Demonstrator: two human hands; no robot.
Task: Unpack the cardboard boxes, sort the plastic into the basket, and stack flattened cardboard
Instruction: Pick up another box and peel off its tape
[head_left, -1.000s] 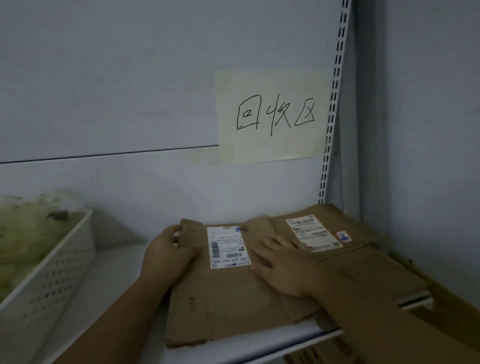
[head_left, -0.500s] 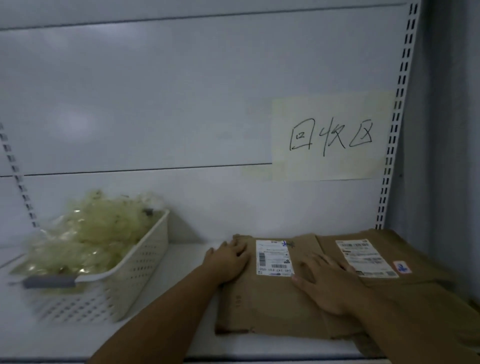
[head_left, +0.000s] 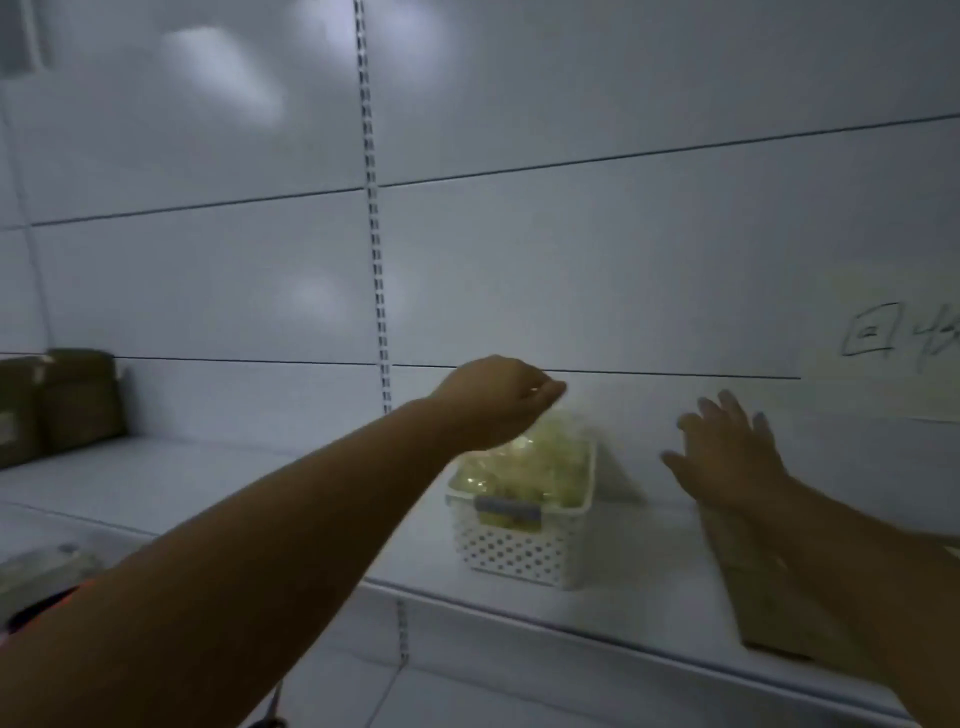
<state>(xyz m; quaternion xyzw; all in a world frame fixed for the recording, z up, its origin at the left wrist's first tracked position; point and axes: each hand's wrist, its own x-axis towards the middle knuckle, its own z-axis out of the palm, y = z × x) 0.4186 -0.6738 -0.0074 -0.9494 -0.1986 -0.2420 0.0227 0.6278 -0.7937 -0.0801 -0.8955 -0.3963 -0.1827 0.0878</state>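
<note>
Cardboard (head_left: 748, 597) half behind right forearm (head_left: 857, 571) | sign (head_left: 893, 338) cut off | basket (head_left: 519, 551) blurred

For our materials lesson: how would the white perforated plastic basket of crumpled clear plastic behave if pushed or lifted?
Probably light: the white perforated plastic basket seems to hold only crumpled clear plastic film. It likely slides on the smooth white shelf. The film heaps above the rim, so pieces may spill.
</note>
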